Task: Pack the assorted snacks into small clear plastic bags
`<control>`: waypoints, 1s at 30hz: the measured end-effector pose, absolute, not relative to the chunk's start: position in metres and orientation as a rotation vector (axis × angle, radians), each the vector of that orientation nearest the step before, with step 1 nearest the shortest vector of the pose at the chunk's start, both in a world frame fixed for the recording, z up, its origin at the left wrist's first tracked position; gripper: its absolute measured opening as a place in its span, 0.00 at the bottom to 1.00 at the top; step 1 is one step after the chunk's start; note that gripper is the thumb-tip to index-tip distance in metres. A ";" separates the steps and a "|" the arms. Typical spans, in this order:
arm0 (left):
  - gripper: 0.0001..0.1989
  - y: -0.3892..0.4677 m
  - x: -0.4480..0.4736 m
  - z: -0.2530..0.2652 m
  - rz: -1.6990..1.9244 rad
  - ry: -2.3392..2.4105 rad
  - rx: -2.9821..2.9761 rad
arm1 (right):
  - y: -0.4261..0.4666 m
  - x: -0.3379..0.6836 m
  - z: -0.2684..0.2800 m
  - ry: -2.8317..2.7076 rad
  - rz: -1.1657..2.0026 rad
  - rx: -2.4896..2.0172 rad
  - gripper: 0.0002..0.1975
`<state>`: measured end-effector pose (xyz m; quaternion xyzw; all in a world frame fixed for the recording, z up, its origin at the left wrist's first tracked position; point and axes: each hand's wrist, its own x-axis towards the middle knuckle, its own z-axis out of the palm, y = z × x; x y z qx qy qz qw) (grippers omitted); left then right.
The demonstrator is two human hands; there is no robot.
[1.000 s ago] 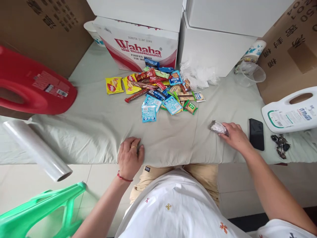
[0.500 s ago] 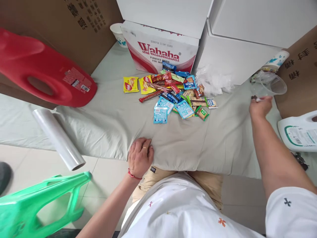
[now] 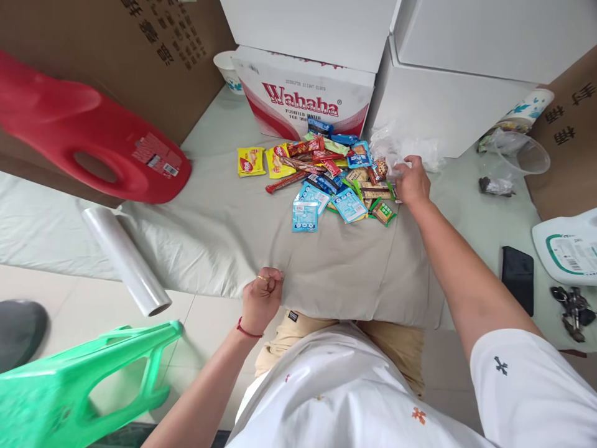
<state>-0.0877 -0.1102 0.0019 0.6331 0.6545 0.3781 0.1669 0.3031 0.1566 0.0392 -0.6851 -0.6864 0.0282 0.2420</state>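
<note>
My left hand (image 3: 262,301) rests at the front edge of the cloth-covered table, its fingers curled into a fist with nothing visible in them. Over the right end of a snack pile, my right hand (image 3: 414,182) has its fingers bent and apart, beside crumpled clear plastic bags (image 3: 426,154). A brown cookie packet (image 3: 379,169) and a green-edged biscuit packet (image 3: 384,212) are close to it. The pile also holds pale blue sachets (image 3: 305,216), red stick packets (image 3: 285,182) and yellow packets (image 3: 250,161). A crumpled dark-and-silver wrapper (image 3: 497,185) lies by a clear plastic cup (image 3: 525,154).
A Wahaha carton (image 3: 303,93) and white boxes stand behind the pile. On the left are a red jug (image 3: 93,137), a plastic-film roll (image 3: 125,261) and a green stool (image 3: 93,379). A phone (image 3: 517,280), keys (image 3: 573,310) and a white bottle (image 3: 566,246) lie right.
My right hand has moved left from beside the clear cup to the snack pile, and the crumpled wrapper now lies near the cup. My left hand has curled into a fist.
</note>
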 end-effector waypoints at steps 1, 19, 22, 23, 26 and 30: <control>0.07 -0.111 -0.085 0.006 1.090 1.850 1.780 | 0.158 0.304 0.041 -1.866 0.096 -1.880 0.13; 0.19 -0.065 0.060 0.032 1.080 1.178 1.099 | -0.064 0.219 0.062 -0.918 1.459 -1.399 0.18; 0.14 -0.059 0.060 0.028 1.145 1.193 0.833 | -0.072 0.228 0.061 -0.788 1.518 -1.351 0.19; 0.14 -0.059 0.058 0.027 1.158 1.194 0.764 | -0.073 0.234 0.061 -0.751 1.529 -1.344 0.19; 0.14 -0.061 0.055 0.028 1.142 1.172 0.649 | -0.076 0.245 0.059 -0.702 1.538 -1.349 0.19; 0.14 -0.067 0.057 0.031 1.171 1.175 0.601 | -0.083 0.240 0.054 -0.717 1.474 -1.319 0.25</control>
